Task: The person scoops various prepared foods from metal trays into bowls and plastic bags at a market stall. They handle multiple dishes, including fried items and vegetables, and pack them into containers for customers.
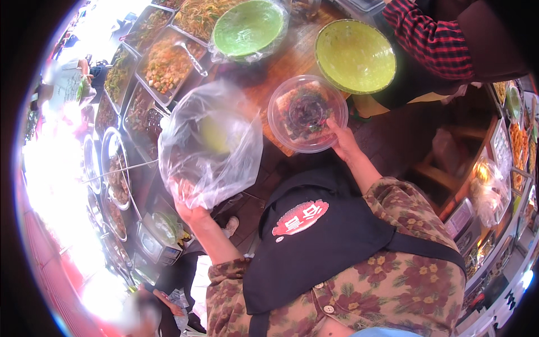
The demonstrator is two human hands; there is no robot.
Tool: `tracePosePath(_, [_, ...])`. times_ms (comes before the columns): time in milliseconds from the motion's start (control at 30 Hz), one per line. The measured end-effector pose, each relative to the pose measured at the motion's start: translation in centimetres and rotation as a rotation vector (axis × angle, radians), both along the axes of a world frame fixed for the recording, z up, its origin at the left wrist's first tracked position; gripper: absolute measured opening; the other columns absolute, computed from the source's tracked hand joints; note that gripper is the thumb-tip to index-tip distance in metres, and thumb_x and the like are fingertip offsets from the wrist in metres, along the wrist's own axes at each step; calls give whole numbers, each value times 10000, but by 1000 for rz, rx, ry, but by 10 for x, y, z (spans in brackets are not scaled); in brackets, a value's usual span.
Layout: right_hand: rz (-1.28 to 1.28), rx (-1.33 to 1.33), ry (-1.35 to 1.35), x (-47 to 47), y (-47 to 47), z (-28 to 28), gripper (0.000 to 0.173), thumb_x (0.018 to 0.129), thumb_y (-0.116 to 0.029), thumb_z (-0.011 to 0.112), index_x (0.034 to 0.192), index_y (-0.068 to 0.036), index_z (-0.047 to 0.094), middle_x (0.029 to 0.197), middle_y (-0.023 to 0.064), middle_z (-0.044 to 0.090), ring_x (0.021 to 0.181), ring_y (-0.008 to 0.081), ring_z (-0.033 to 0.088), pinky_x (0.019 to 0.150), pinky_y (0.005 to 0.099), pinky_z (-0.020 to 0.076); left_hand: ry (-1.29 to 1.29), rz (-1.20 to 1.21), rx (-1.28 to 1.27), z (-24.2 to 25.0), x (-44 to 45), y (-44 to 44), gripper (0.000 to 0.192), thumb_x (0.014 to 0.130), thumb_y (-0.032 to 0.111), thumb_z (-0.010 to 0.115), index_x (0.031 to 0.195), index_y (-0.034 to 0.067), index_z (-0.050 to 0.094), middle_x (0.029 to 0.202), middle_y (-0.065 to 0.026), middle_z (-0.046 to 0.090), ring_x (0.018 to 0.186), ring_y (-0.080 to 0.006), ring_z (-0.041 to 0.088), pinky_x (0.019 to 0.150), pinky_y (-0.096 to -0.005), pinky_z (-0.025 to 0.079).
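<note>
My left hand (189,206) grips the lower edge of a clear plastic bag (210,172), which is puffed out and wide. A yellow-green patch shows through the film; I cannot tell whether it lies inside or behind. In my right hand (347,143) is a round clear plastic tub (308,113), held by its rim with the thumb on top. Pale slabs of food and a dark, leafy topping show in the tub. Just beyond it is a yellow-green bowl (356,54). A light green bowl (248,27) wrapped in clear film sits farther left.
Metal trays of cooked food (164,63) line the left side, one with a slotted spoon (191,59). Under the bowls runs a wooden board (294,46). A person's checked sleeve (429,38) reaches in at upper right. More people stand at left. Bagged goods (488,189) lie at right.
</note>
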State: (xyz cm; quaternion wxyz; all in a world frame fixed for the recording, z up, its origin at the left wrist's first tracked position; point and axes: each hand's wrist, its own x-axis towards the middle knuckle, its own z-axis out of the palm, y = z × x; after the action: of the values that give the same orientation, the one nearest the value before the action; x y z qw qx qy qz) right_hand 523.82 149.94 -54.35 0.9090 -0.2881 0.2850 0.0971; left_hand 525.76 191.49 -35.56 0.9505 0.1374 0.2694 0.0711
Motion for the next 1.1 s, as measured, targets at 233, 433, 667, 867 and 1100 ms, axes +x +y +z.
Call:
tracePosePath(233, [-37, 109, -24, -19, -8, 8, 432, 872, -150, 687, 1241, 7, 527, 1102, 161, 647, 921, 298, 674, 872, 460, 544, 59, -130, 18, -26, 34, -24, 302, 981, 125, 361, 1175, -13, 546, 600, 50, 332, 519, -75, 298, 464, -225, 254])
tracePosePath(433, [-123, 16, 13, -83, -41, 20, 481, 893, -141, 641, 1306, 22, 455, 1192, 149, 617, 1053, 286, 633, 960, 430, 506, -147, -429, -297, -65, 53, -47, 282, 996, 154, 396, 1180, 51, 583, 597, 54, 361, 503, -71, 326, 459, -217, 273])
tracePosePath(667, [-210, -231, 74, -159, -74, 115, 506, 882, -141, 618, 1328, 10, 433, 1194, 176, 601, 1040, 356, 633, 836, 508, 562, -19, -568, -138, -117, 62, -89, 268, 1009, 284, 423, 1119, 107, 590, 625, 30, 424, 508, -94, 388, 453, -238, 320])
tracePosePath(867, [-89, -233, 64, -132, -50, 179, 523, 847, -193, 663, 1279, 33, 474, 1130, 177, 618, 1001, 326, 643, 835, 468, 563, 96, -588, 146, -111, 48, -125, 376, 1019, 416, 406, 1185, 113, 555, 654, 24, 424, 561, -101, 413, 475, -240, 343])
tracePosePath(1100, [44, 176, -63, -42, 37, 149, 424, 905, -185, 627, 1263, 7, 506, 1161, 134, 631, 1037, 263, 635, 926, 430, 522, 82, -685, 431, -88, 32, -129, 486, 1042, 399, 359, 1368, 48, 439, 1257, -131, 562, 1117, -207, 569, 942, -380, 499])
